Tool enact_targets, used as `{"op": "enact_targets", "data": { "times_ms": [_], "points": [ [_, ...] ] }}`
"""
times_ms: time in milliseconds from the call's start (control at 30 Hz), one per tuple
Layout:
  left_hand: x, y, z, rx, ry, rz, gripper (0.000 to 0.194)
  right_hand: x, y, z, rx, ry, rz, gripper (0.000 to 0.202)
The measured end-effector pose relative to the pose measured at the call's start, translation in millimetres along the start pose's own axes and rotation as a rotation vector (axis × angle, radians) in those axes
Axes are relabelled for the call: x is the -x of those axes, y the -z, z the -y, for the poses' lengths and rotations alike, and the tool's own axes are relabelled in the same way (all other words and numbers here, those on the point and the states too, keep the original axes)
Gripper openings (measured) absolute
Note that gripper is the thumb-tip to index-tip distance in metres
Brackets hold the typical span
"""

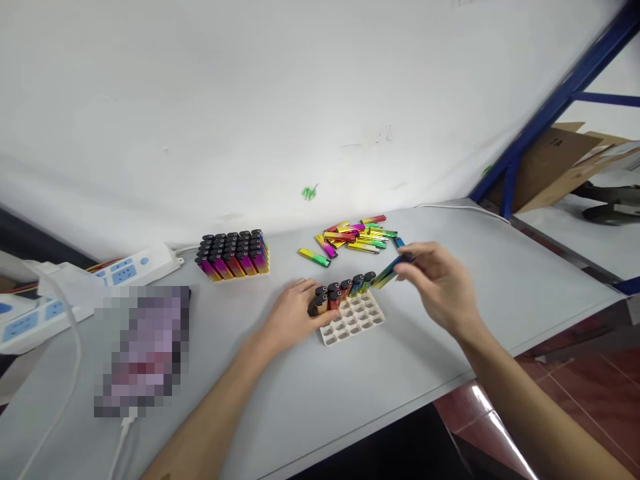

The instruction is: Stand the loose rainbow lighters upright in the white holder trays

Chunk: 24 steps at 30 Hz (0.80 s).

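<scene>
My right hand pinches a shiny blue and yellow-green lighter between thumb and fingers. This lighter is tilted, just right of a white tray with rows of holes. Several lighters with black tops, among them a red lighter, stand upright along the tray's back row and left end. Around that left end my left hand is closed, its thumb in front of the standing lighters and its fingers behind. Part of what lies in its grip is hidden. Behind the tray is a loose pile of metallic coloured lighters.
A full block of upright lighters stands at the back left. Further left lie white power strips, a blurred-out phone-like object and a white cable. A blue metal frame and cardboard are at right.
</scene>
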<state>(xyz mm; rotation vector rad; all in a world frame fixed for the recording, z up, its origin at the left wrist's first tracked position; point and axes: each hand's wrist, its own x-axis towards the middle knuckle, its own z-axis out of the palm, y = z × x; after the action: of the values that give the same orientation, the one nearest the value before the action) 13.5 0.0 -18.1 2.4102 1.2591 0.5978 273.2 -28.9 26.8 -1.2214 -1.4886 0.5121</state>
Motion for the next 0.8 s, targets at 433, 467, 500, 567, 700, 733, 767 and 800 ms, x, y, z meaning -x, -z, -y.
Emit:
{"op": "enact_targets", "data": {
  "times_ms": [433, 467, 500, 567, 700, 733, 767, 800],
  "points": [
    [0, -0.8, 1, -0.002, -0.017, 0.011, 0.031, 33, -49, 1, 0.395, 0.196, 0.286, 0.013],
    [0, -0.8, 1, -0.003, -0.018, 0.015, 0.031, 33, -50, 1, 0.458, 0.221, 0.289, 0.012],
    [0, -0.8, 1, -0.004, -0.017, 0.016, 0.031, 33, -50, 3, 0.528, 0.256, 0.292, 0.011],
    [0, -1.0, 1, -0.009, -0.015, 0.014, 0.031, 34, -49, 6, 0.648, 0.327, 0.291, 0.017],
    [1, -2.3, 2, -0.014, -0.004, -0.001, 0.033, 22, -41, 6, 0.633, 0.35, 0.233, 0.028],
    [1, -2.7, 2, -0.018, -0.003, -0.009, 0.034, 13, -38, 2, 0.604, 0.318, 0.193, 0.029],
    [2, -3.2, 3, -0.022, -0.003, -0.016, 0.035, 2, -34, -5, 0.592, 0.264, 0.135, 0.029],
    [2, -3.6, 4, -0.025, -0.004, -0.02, 0.036, -11, -29, -14, 0.606, 0.203, 0.059, 0.03]
  ]
}}
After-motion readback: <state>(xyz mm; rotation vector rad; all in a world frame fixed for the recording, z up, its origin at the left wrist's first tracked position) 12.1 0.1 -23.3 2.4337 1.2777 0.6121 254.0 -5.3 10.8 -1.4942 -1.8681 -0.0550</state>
